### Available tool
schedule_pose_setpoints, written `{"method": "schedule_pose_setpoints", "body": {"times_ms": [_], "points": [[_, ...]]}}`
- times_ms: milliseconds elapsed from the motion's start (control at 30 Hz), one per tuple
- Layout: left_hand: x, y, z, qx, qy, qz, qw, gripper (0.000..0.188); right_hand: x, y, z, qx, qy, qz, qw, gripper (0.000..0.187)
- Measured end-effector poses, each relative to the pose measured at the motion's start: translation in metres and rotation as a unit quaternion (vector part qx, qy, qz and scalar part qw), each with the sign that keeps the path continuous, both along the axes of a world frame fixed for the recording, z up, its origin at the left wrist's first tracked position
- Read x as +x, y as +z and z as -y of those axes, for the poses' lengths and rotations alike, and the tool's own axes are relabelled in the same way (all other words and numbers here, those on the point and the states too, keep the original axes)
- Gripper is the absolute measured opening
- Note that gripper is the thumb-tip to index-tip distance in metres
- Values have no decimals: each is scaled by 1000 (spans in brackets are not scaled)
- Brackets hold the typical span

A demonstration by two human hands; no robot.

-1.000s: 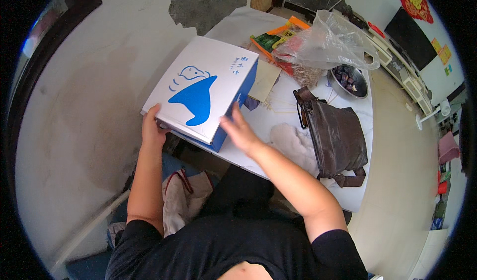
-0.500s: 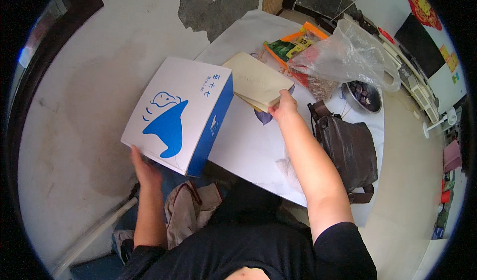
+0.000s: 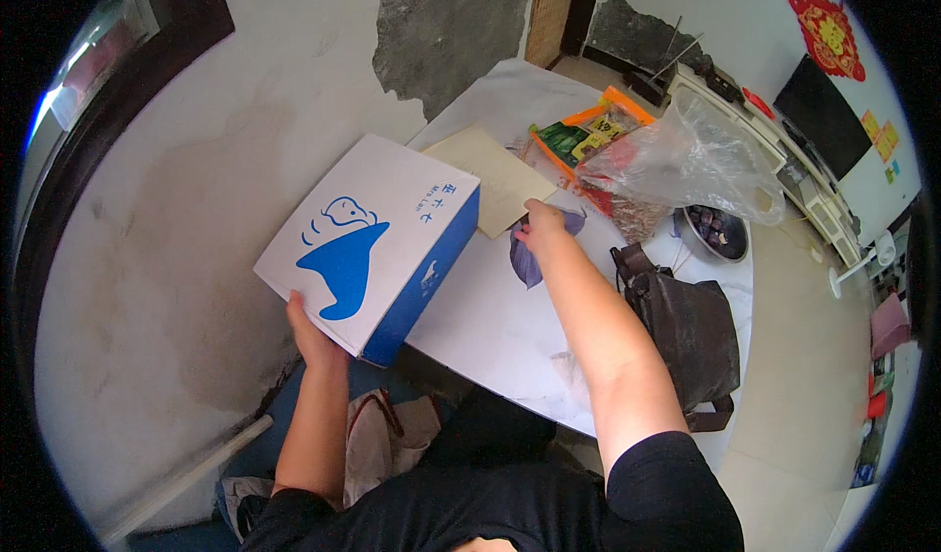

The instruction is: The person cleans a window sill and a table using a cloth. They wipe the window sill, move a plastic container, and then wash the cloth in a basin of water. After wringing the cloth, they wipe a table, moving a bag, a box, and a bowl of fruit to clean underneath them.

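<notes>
Left hand had hold of the box at its near left corner: thumb along the edge, fingers out of sight underneath, so the full grip could not be made out. Box closed, white on top with a blue animal drawing, blue on the side facing right. It stood at the left end of the bench, its near part out past the edge; could not tell whether its base touched the top.

Right hand was stretched forward, palm down, fingers bent together at the right corner of a cream booklet. Could not tell whether they pinched it or only touched it. Booklet lay on the bench, its left part hidden behind the box. Purple leaf print showed on the bench top just under the hand.

Beyond the right hand: an orange and green packet, with a clear plastic bag beside it, partly overlapping. Metal bowl of dark purple pieces near the bench's right edge. Brown leather bag lay nearer, to the right of the right forearm. Below the box, off the bench, a pale cloth with dark red trim.
</notes>
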State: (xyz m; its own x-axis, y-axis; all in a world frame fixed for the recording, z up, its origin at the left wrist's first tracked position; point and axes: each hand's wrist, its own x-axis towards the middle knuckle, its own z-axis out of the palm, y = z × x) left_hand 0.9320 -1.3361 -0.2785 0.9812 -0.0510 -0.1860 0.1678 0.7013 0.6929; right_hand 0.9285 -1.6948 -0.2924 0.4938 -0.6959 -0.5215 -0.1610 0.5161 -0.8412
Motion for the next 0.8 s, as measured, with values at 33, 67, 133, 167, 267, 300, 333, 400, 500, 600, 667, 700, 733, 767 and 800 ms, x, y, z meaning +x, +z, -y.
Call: {"method": "schedule_pose_setpoints", "body": {"times_ms": [33, 67, 133, 167, 267, 300, 333, 400, 500, 600, 667, 700, 733, 767, 800], "points": [[2, 1, 3, -4, 2, 1, 1000, 55, 2, 5, -6, 24, -28, 22, 999, 35], [4, 1, 5, -9, 4, 3, 1000, 55, 5, 7, -10, 48, -56, 44, 996, 39], [13, -4, 8, 0, 27, -14, 1000, 53, 13, 8, -14, 98, -92, 64, 989, 41], [16, -6, 8, 4, 40, -22, 999, 52, 16, 9, -15, 124, -108, 74, 984, 42], [16, -7, 16, 9, 63, -2, 998, 48, 26, -1, -2, 174, -85, 153, 969, 39], [17, -9, 17, -8, 63, -1, 998, 47, 31, -7, 3, 185, -62, 135, 972, 37], [19, -14, 16, -24, 65, 0, 998, 46, 37, -9, 2, 196, -37, 116, 973, 35], [23, -21, 15, -63, 58, 17, 996, 44, 46, -14, 3, 154, 25, 72, 985, 27], [28, -30, 11, -59, 53, 22, 997, 45, 65, -7, -16, 12, 97, -63, 993, 20], [30, -29, 21, -58, 42, 21, 997, 47, 78, -54, 10, -416, 84, 28, 905, 29], [34, -30, 17, -60, 42, 34, 997, 50, 76, -29, 4, -523, 100, 1, 846, 39], [34, -28, 15, -56, 49, 33, 997, 51, 66, 14, -7, -519, 110, -37, 847, 45], [32, -25, 19, -54, 48, 32, 997, 52, 60, 35, 0, -569, 104, -34, 815, 47], [32, -23, 21, -53, 48, 30, 997, 53, 55, 56, 7, -617, 97, -31, 780, 48], [34, -25, 21, -53, 52, 36, 997, 55, 52, 78, 9, -643, 101, -62, 756, 48]]}}
